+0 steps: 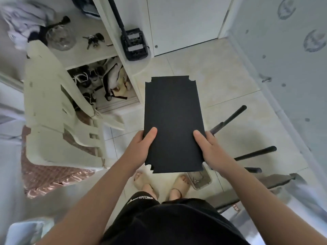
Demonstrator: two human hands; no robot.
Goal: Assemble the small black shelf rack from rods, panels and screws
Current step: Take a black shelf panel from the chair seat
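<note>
So the black panel [172,121] is held up over the floor [221,76], with the left hand [139,147] and right hand [210,149] each gripping a long edge towards its near end, thumbs on top. It looks thin, stiff and light to me, with a matte face that probably isn't slippery. I'd hold it by the straight edges and stay off the notched corners. The rods [254,153] lie on the floor to the right.
</note>
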